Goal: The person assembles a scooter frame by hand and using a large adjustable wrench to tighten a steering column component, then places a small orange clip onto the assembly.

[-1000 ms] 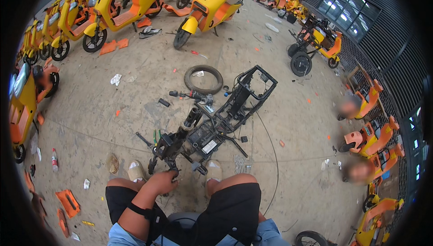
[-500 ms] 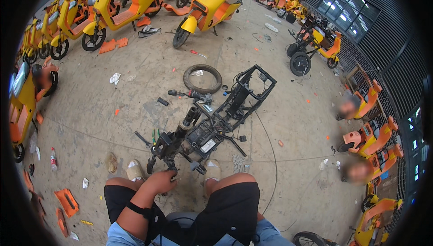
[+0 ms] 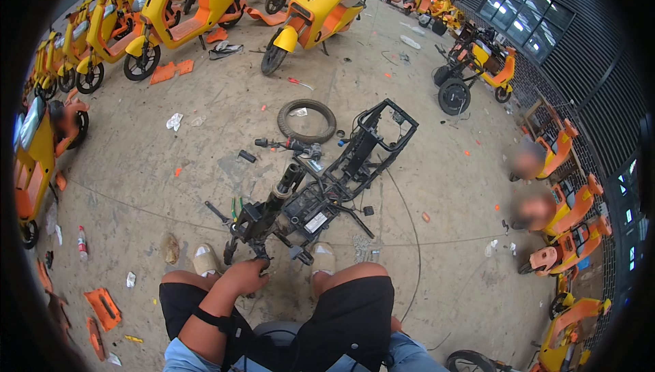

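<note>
Had the left hand (image 3: 247,276) curled at the foot of the fork (image 3: 273,203), fingertips hidden; could not tell whether grasping. Could not see the right hand. Saw, outward from there, fork at twelve to one o'clock, frame (image 3: 353,162) between one and two, shoes (image 3: 323,261) near ten and three, wrench (image 3: 217,210) at eleven, tyre (image 3: 282,118) past twelve. Risked pinched fingers through a sudden swivel of the fork, or a struck shoe through a tilt of the frame.
</note>
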Demonstrator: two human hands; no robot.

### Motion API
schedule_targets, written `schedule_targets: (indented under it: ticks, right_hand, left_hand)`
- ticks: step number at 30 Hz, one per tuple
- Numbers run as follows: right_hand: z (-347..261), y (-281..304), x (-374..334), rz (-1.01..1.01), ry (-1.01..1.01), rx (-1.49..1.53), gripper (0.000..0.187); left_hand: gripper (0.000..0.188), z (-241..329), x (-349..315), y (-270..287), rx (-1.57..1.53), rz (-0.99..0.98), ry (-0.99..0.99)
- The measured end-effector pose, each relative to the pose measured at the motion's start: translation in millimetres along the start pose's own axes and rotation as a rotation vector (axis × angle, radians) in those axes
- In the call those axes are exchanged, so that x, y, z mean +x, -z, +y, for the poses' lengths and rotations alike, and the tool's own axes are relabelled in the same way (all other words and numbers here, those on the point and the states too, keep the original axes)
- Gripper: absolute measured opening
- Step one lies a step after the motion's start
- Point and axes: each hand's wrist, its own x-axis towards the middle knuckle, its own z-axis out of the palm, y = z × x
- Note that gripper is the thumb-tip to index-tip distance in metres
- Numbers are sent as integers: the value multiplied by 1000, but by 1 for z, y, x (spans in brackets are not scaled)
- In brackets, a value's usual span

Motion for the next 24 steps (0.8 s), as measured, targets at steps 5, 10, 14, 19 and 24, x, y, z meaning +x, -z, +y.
schedule_targets:
  ticks: [5,10,14,19,24]
  right_hand:
    - [-6,1,8,-8,-25,51,33]
    - [1,-7,15,-12,-5,178,29]
    - [13,-20,-5,8,29,692,25]
    - [-30,-25,12,54,42,1483,16]
    - [-36,-6,27,-224,-412,1800,15]
  left_hand:
    - [42,0,1,0,-13,6,-12]
    - [42,-5,-2,-2,-14,31,-5]
    - [43,17,8,3,-20,11,12]
    - [42,21,-10,9,-128,28,63]
    - [42,19,2,8,-75,-2,51]
